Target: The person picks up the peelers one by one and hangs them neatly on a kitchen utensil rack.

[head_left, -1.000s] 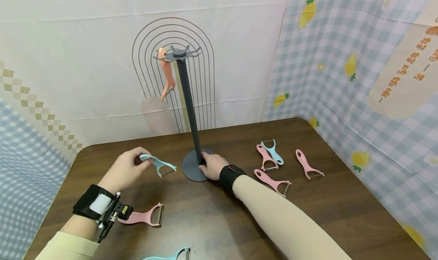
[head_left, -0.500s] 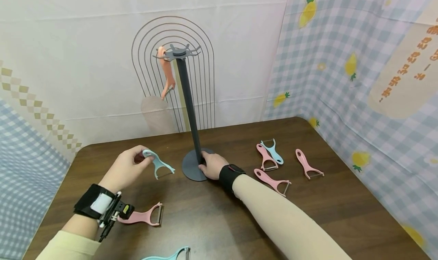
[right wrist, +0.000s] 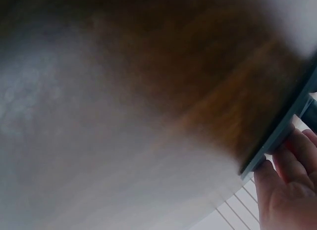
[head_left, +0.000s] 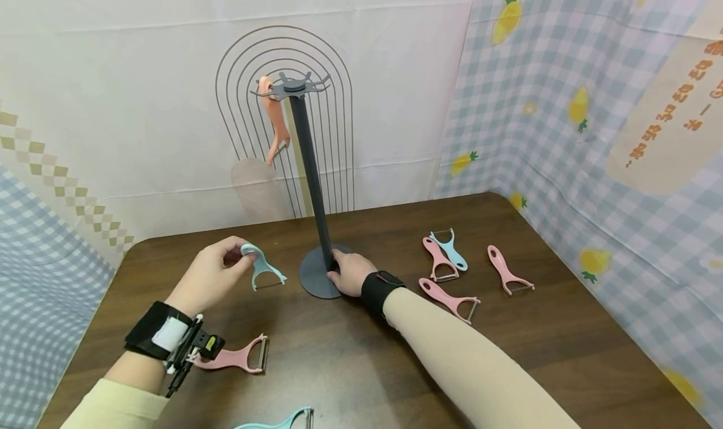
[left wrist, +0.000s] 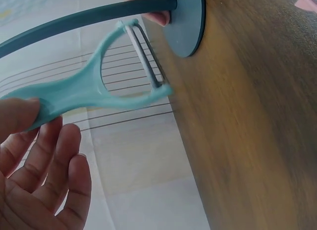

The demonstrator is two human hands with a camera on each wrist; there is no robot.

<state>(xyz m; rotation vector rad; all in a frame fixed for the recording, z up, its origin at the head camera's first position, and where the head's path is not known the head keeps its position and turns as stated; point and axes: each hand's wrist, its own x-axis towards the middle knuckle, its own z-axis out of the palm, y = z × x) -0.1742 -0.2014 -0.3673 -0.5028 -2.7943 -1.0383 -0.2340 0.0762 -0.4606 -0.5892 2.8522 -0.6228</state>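
Note:
My left hand (head_left: pixel 211 275) pinches the handle end of a light-blue peeler (head_left: pixel 262 267) between thumb and fingertips, raised over the table's left side. In the left wrist view the peeler (left wrist: pixel 84 89) points its metal blade toward the dark stand's foot. My right hand (head_left: pixel 351 272) holds the dark grey stand (head_left: pixel 310 159) low down, its fingers at the pole's bottom and on the round base. In the right wrist view the fingers (right wrist: pixel 292 156) lie along the base (right wrist: pixel 277 133). An orange peeler (head_left: pixel 274 118) hangs from a left hook of the stand's top.
A pink peeler (head_left: pixel 234 358) lies below my left wrist, and another light-blue one (head_left: pixel 277 424) is cut off at the bottom edge. Right of the stand lie several pink peelers (head_left: pixel 449 298) and a light-blue one (head_left: pixel 454 253). Cloth walls (head_left: pixel 395 103) stand behind the wooden table (head_left: pixel 384 354).
My left hand has shifted slightly right and turned the light-blue peeler so its blade end points further down. The right hand and the stand have stayed in place.

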